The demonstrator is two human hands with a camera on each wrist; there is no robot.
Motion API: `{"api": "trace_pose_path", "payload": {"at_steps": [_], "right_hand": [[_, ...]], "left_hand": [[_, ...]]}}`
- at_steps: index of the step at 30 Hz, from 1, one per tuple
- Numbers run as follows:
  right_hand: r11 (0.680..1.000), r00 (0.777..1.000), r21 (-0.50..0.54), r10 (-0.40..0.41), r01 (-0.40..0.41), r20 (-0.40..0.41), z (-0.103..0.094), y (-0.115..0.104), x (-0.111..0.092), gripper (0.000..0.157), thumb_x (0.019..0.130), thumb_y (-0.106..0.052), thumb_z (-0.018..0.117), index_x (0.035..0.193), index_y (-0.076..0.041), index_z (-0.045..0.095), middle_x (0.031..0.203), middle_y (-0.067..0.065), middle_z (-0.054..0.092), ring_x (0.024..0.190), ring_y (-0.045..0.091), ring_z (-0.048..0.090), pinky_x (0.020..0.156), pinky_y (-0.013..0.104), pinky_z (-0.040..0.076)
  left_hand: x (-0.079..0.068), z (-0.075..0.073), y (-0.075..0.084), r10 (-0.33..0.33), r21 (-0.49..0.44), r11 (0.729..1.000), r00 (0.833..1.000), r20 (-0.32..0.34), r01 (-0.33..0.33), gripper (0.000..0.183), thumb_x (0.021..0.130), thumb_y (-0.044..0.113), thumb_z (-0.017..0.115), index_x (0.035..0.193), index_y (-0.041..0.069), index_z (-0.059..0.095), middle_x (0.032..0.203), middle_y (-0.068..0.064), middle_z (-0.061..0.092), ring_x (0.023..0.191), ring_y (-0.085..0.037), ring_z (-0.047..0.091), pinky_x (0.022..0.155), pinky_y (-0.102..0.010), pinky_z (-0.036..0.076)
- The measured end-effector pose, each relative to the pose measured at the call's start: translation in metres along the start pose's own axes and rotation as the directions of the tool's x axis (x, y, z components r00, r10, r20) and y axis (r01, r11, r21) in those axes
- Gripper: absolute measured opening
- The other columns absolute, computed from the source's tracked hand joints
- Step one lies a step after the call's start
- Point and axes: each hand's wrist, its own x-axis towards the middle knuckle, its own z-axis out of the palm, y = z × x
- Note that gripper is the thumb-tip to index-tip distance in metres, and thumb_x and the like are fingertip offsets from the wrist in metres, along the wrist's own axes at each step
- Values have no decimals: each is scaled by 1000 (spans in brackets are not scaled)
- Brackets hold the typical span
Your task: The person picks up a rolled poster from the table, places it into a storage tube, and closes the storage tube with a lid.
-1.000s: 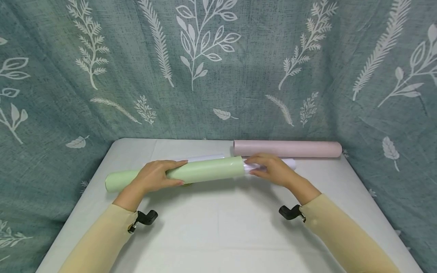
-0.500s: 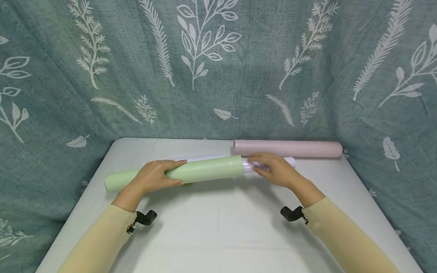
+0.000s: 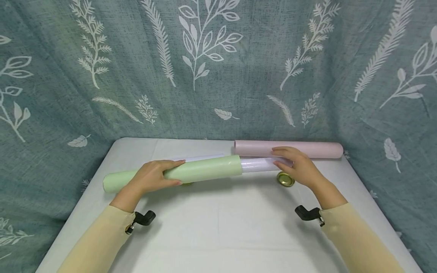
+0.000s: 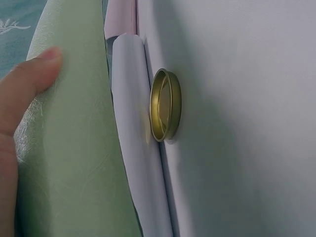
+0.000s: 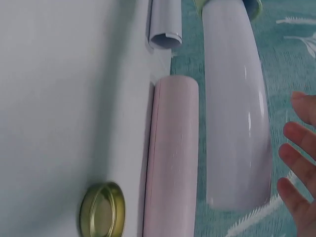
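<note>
My left hand [image 3: 155,176] grips a light green tube [image 3: 208,169] around its middle, thumb in front and fingers over the top. The tube is held slanted above the table, right end higher. From its right end sticks out a roll of glossy whitish paper [image 3: 257,165], the rest hidden inside. Beside the free end of that roll is my right hand [image 3: 297,165]. In the right wrist view its fingers [image 5: 298,136] are spread, with a gap between them and the glossy roll [image 5: 234,108].
A pink tube [image 3: 252,148] lies along the table's back edge. Behind the green tube another whitish paper roll [image 4: 136,113] rests on the table. One gold lid [image 3: 285,179] sits below my right hand; a second gold lid [image 4: 175,106] stands partly hidden under the green tube.
My right hand has let go of the glossy roll near the tube's mouth and moved right to its far end, uncovering a gold lid. The green tube has shifted slightly left with my left hand.
</note>
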Motion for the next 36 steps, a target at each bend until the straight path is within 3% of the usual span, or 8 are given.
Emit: {"api": "trace_pose_path", "payload": {"at_steps": [9,23,33,36], "right_hand": [[999,998,5,35,-34,-58,-7,23,-18,41,91,-12,75,130,-7,66,135,13,60,125,38,54,97,58,45],[996,997,53,69,-71,33,-2,38,-31,55,88,-14,79,139,-8,59,142,17,54,130,43,47,99,63,40],[994,995,52,94,-95,22,2,38,-31,51,86,-7,79,135,-13,64,135,11,61,123,34,56,96,54,46],[993,995,62,96,-97,18,2,37,-31,50,87,-9,79,135,-14,64,134,9,61,120,30,58,95,46,49]], "left_hand": [[-1,-1,-1,10,6,1000,1000,3,-10,72,81,59,76,145,33,55,137,-3,63,122,-30,61,96,-53,50],[-2,-1,0,25,0,1000,1000,-3,-25,72,81,58,77,145,32,56,137,-4,63,122,-30,61,95,-53,50],[-3,2,-1,13,-2,1000,1000,-5,-13,71,80,58,78,144,35,56,137,-1,62,122,-28,61,96,-52,50],[-4,3,-1,7,1,1000,1000,-5,-7,72,80,59,78,144,35,56,137,0,63,122,-28,61,96,-51,50]]}}
